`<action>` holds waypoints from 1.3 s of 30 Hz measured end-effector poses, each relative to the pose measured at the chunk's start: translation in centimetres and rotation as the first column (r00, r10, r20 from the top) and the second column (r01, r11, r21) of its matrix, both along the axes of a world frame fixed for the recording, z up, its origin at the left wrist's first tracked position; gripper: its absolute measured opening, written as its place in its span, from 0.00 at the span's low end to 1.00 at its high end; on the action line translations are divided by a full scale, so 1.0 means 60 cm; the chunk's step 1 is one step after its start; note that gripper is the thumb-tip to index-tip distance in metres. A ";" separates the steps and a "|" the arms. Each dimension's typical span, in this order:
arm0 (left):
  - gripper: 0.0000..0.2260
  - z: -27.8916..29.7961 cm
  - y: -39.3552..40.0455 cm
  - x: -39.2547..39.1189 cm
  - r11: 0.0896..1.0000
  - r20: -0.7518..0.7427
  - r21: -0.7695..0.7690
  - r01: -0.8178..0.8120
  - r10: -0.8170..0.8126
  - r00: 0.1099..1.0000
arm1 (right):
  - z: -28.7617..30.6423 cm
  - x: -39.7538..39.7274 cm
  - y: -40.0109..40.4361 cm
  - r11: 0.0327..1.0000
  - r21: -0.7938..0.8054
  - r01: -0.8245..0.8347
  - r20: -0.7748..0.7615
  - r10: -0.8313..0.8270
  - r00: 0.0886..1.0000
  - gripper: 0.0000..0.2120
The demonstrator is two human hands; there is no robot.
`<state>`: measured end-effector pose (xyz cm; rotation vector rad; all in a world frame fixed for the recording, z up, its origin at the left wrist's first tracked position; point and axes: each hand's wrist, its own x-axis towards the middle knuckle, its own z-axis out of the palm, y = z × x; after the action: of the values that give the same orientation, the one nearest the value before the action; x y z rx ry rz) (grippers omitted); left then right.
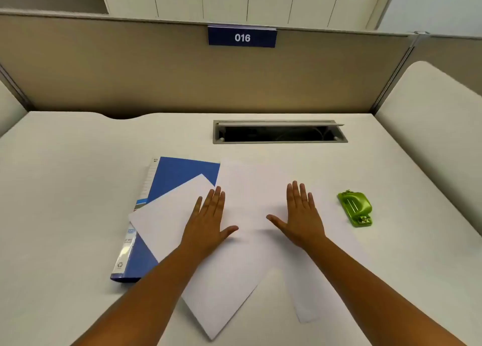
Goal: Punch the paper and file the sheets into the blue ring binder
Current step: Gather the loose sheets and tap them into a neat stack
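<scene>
A closed blue ring binder [177, 173] lies on the desk left of centre. White sheets of paper [250, 189] are spread loosely over the desk's middle, and one skewed sheet [167, 215] overlaps the binder's cover. My left hand [208, 220] lies flat on the skewed sheet with straight fingers and the thumb spread. Flat on the sheets to the right is my right hand [300, 215], its fingers also straight. A small green hole punch [356, 207] sits on the desk to the right of my right hand, apart from the paper.
The white desk [65, 189] ends at a beige partition [130, 71] carrying a blue "016" sign [242, 37]. An open cable tray slot [279, 133] lies behind the paper. A curved white desk section [430, 116] rises at the right.
</scene>
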<state>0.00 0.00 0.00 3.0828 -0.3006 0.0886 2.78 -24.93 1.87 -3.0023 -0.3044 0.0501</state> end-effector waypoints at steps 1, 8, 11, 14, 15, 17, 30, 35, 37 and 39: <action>0.39 -0.007 0.002 -0.002 1.000 0.010 -0.023 0.005 -0.005 1.000 | -0.005 -0.004 0.000 1.000 -0.006 -0.009 -0.023 0.009 1.000 0.47; 0.39 -0.036 0.004 -0.013 0.997 -0.063 -0.071 0.014 -0.019 0.998 | -0.053 -0.014 -0.001 0.997 -0.009 -0.082 -0.117 0.080 0.990 0.51; 0.35 -0.052 0.004 -0.013 0.998 -0.081 -0.057 -0.002 -0.002 0.997 | -0.065 -0.018 -0.002 0.995 0.037 -0.087 -0.133 0.092 0.987 0.49; 0.32 -0.057 0.006 -0.015 0.997 -0.091 -0.081 -0.016 0.009 0.996 | -0.068 -0.019 -0.002 0.995 0.032 -0.091 -0.105 0.094 0.990 0.47; 0.31 -0.057 0.007 -0.016 0.996 -0.087 -0.086 -0.022 0.015 0.996 | -0.068 -0.019 -0.002 0.996 0.030 -0.089 -0.098 0.091 0.991 0.47; 0.30 -0.054 0.007 -0.016 0.996 -0.093 -0.088 -0.019 0.011 0.996 | -0.070 -0.020 -0.001 0.996 0.037 -0.087 -0.084 0.090 0.992 0.45; 0.29 -0.049 0.005 -0.021 0.985 -0.078 -0.173 -0.025 0.012 0.997 | -0.070 -0.020 -0.005 0.988 0.140 -0.067 -0.070 0.077 0.995 0.43; 0.29 -0.039 0.002 -0.023 0.990 -0.072 -0.136 -0.045 0.036 0.997 | -0.058 -0.014 -0.002 0.973 0.227 -0.035 -0.136 0.068 0.988 0.49; 0.25 -0.032 0.000 -0.022 0.992 -0.062 -0.114 -0.046 0.039 0.997 | -0.042 -0.020 0.008 0.963 0.268 -0.020 -0.172 0.069 0.983 0.52; 0.22 -0.025 -0.002 -0.018 0.996 -0.058 -0.082 -0.038 0.034 0.998 | -0.029 -0.037 0.028 0.975 0.221 -0.036 -0.128 0.065 0.990 0.52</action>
<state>-1.07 -0.10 -1.47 3.0027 -0.2325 0.0146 0.55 -23.26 0.14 -2.7570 -0.3477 0.2094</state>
